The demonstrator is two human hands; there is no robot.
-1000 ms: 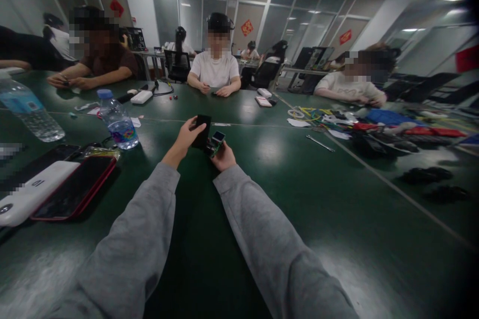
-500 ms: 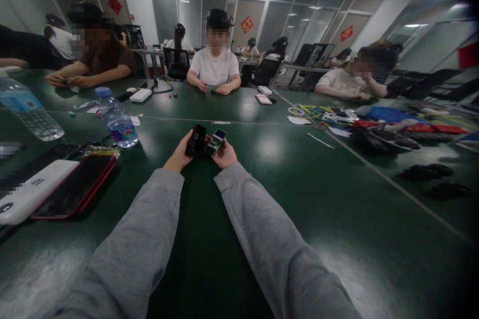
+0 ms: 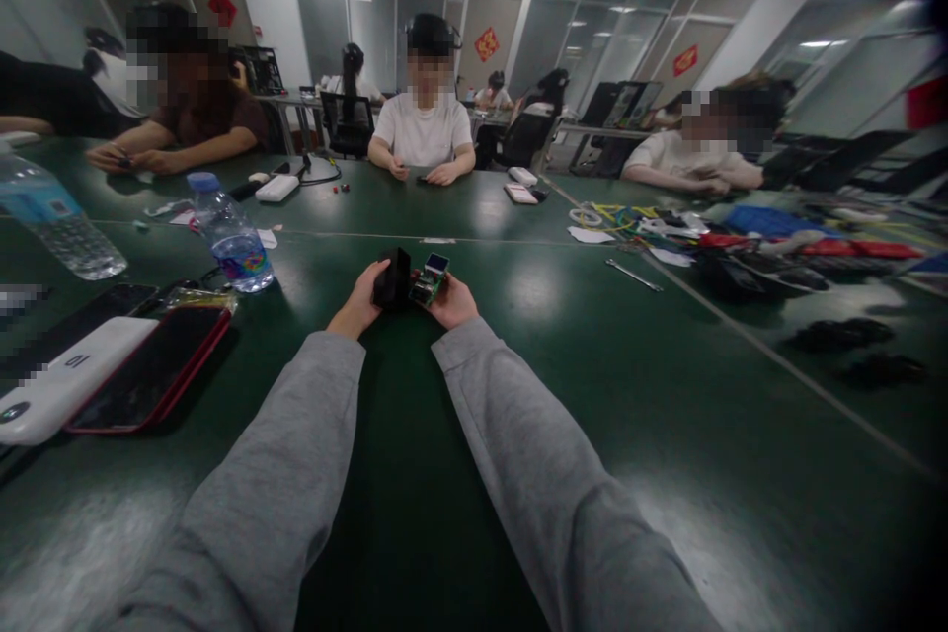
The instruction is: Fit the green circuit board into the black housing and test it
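My left hand point(image 3: 360, 302) is closed round a black plastic case point(image 3: 392, 278), held upright just above the green table point(image 3: 533, 385). Between the thumb and fingers of my right hand point(image 3: 455, 303) is a green circuit board point(image 3: 426, 290) with a small screen point(image 3: 436, 264) at its upper end. The board sits close beside the case, outside it. What the case holds inside is too dark to make out. Both forearms, in grey sleeves, reach forward across the table.
Left of my hands stand a small water bottle point(image 3: 229, 237) and a larger bottle point(image 3: 59, 212), with a red-edged phone point(image 3: 152, 370) and a white power bank point(image 3: 78, 380) nearer. To the right lie a wrench point(image 3: 633, 276) and heaped cables point(image 3: 629, 225). A person point(image 3: 422, 128) sits opposite.
My right hand has shifted slightly right with the circuit board. The black case has turned a little in my left hand, and a gap between the two shows.
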